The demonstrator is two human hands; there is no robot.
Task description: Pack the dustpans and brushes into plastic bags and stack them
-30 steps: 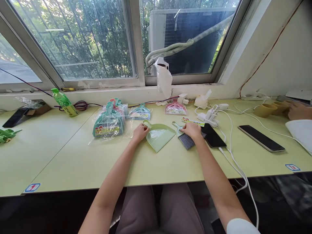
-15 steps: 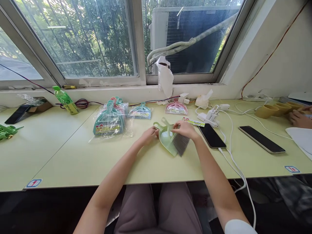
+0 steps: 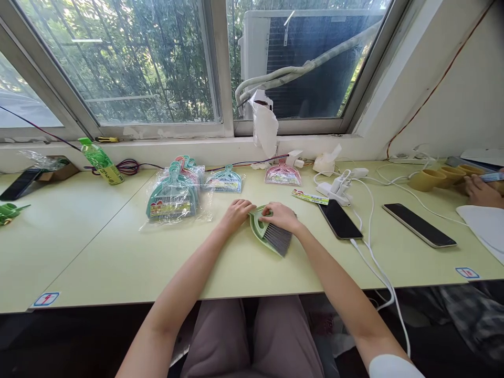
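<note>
A light green dustpan (image 3: 260,239) lies on the table in front of me. My left hand (image 3: 238,214) is closed on the handle end of the dustpan at its far left. A small hand brush (image 3: 279,239) with grey bristles lies over the dustpan, its bristles pointing toward me and to the right. My right hand (image 3: 280,215) grips the brush by its green handle, fingers curled over it. Most of both handles is hidden under my fingers. A narrow printed label card (image 3: 310,197) rests to the right of my right hand.
Bagged dustpan sets (image 3: 173,197) stand at the left, with a blue set (image 3: 224,179) and a pink set (image 3: 282,173) behind. Two phones, one a black phone (image 3: 340,219), and white cables (image 3: 372,247) lie right. A co-worker's hand (image 3: 482,190) is near yellow cups (image 3: 427,179).
My right hand has brought the brush left and down onto the dustpan, so it now covers much of the pan. My left hand has shifted slightly left and stays at the dustpan's handle.
</note>
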